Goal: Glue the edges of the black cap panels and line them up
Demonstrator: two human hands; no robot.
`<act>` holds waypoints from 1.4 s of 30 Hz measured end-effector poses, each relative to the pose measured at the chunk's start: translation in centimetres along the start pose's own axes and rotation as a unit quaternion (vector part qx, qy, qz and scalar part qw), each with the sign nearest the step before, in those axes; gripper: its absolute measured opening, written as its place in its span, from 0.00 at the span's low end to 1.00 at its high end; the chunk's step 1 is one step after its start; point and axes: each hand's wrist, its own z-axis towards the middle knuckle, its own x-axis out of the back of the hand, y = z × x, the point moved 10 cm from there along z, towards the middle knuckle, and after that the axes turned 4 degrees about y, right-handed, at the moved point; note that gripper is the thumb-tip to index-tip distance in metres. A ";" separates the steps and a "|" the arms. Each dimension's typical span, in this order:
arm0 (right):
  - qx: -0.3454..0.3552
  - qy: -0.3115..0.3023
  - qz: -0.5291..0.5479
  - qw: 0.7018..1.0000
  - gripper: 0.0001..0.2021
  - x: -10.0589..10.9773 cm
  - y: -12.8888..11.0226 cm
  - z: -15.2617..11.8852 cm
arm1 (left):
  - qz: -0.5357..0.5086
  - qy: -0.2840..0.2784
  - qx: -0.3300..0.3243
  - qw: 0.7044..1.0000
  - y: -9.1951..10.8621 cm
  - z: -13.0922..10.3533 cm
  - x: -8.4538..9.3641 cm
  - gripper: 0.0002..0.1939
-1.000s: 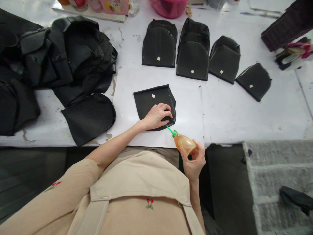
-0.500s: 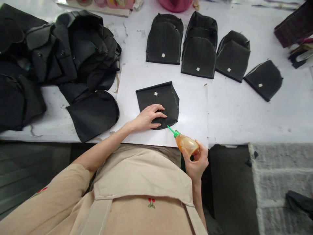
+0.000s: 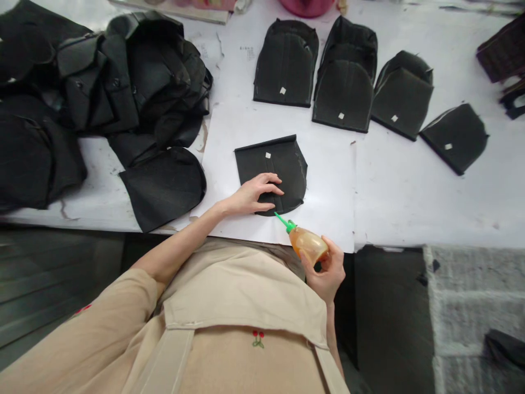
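A black curved piece (image 3: pixel 287 169) with a small white square near its straight edge lies flat on the white table sheet (image 3: pixel 328 191). My left hand (image 3: pixel 256 195) rests on it, fingers spread and holding nothing. In my right hand (image 3: pixel 328 271) is a squeeze bottle (image 3: pixel 307 244) of amber liquid with a thin green nozzle. The nozzle tip is at the rounded edge of the piece nearest my body, just beside my left fingers. Whether the tip touches the edge I cannot tell.
Black pieces (image 3: pixel 164 76) are heaped at the left, with one rounded piece (image 3: pixel 166 186) in front. Several black pieces (image 3: pixel 342 93) with white squares form a row at the back right. A pink bowl (image 3: pixel 307 6) stands at the far edge, a grey cloth surface (image 3: pixel 476 295) lower right.
The bottle's green nozzle has moved left along the rounded edge, closer to my left fingers. The whole view has shifted slightly. My left hand still rests on the piece.
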 end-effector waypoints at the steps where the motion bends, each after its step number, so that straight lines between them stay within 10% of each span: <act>1: -0.002 0.000 0.003 1.000 0.31 0.0 0.1 0.0 | 0.001 -0.001 0.003 1.000 0.0 -0.2 0.4 0.21; 42: 0.000 -0.004 0.040 0.999 0.30 -4.4 -0.2 -1.3 | 0.055 0.011 0.040 0.998 -1.1 -2.2 1.1 0.13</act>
